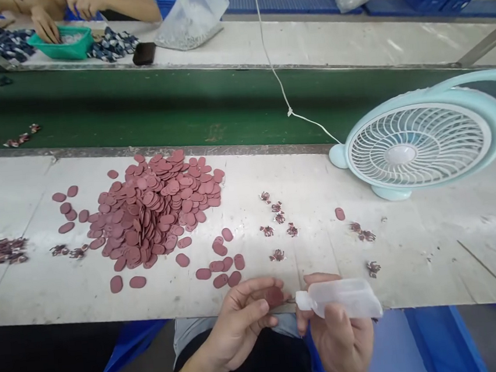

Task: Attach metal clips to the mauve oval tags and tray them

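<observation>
Between the thumb and fingers of my left hand (247, 320) is a dark red oval disc (274, 296), held at the table's front edge. My right hand (343, 334) grips a translucent white squeeze bottle (345, 298), lying nearly level. Its narrow tip points left and comes close to the disc; whether it touches, I cannot tell. Past my hands lie several loose red oval discs (219, 265) and a large heap of the same discs (154, 209). Small brown and white figure-like pieces (277, 255) are scattered to the right of the heap.
A light blue fan (400, 154) stands at the right, its white cord (286, 97) running upward. A green belt (171, 117) crosses behind the white table (311, 203). Across it, a co-worker's hand (45, 25) reaches into a teal basket (63, 47). More figure-like pieces (2, 252) lie left.
</observation>
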`<state>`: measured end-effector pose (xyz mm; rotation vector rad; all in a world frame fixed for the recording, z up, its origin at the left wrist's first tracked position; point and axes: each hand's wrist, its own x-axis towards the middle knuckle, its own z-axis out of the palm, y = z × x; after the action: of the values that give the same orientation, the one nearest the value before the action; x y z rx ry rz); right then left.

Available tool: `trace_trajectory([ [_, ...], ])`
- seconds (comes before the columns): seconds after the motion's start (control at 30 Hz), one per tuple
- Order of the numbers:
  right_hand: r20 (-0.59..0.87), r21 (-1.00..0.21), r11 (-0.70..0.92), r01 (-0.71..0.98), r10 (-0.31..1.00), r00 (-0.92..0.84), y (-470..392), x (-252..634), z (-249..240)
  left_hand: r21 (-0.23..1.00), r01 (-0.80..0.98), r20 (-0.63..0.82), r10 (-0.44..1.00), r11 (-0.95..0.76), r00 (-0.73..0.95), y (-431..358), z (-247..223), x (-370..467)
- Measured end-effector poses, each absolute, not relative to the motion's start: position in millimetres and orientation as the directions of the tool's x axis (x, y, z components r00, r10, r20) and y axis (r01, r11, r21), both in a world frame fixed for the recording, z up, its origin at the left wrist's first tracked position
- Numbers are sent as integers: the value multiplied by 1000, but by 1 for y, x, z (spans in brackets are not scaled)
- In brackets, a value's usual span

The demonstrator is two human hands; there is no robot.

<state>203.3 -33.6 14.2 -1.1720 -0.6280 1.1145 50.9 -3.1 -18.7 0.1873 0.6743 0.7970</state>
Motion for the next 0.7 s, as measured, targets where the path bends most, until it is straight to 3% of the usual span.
trace_trajectory([
  [0.13,62,-991,109,-83,895,441,-40,196,2,392,-612,-471,721,687,507,-4,-16,51],
  [0.33,165,-982,112,150,895,414,-42,201,-3,416,-608,-458,734,676,502,-5,-18,50],
  [0.5,161,-976,82,202,895,415,-38,199,1,432,-601,-461,738,672,493,-5,-18,49],
  [0.7,142,-985,88,147,899,414,-43,200,-3,423,-618,-434,747,663,503,-6,-17,48],
])
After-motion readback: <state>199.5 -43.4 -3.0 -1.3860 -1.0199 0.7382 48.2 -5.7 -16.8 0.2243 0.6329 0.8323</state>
